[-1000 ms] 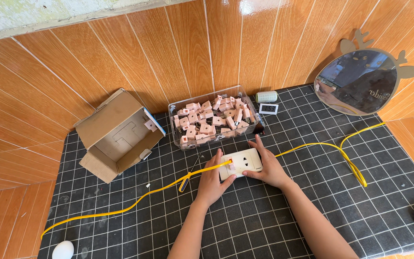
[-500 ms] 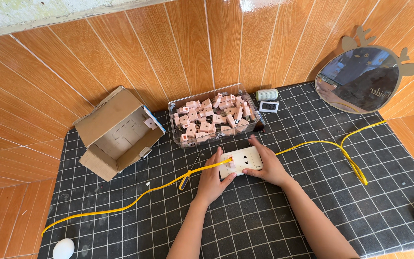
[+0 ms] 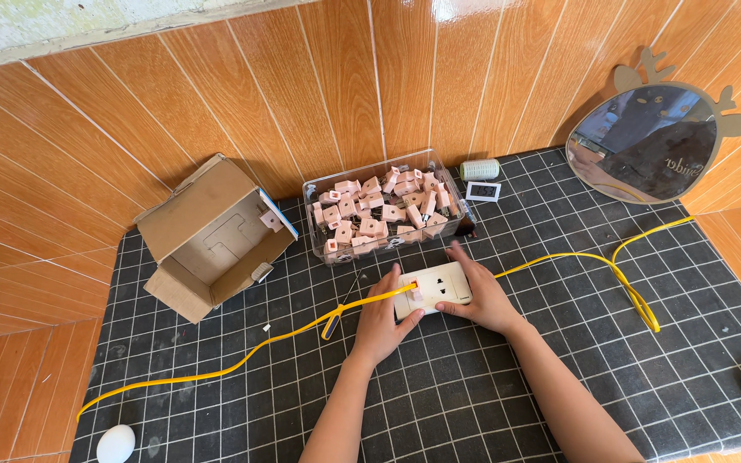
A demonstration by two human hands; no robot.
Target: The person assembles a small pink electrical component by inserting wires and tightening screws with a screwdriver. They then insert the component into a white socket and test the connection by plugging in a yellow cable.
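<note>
Covering the floor, a black grid mat carries an open cardboard box and a clear tray of pink parts. Both hands, left and right, pinch a white socket plate at mat centre, just before the tray.

Work surface is a black mat with a thin white grid, sitting in a corner. Walls past the hands are glossy orange wood-look tiles, catching bright glare up top. Above them runs a strip of rough pale plaster.
</note>
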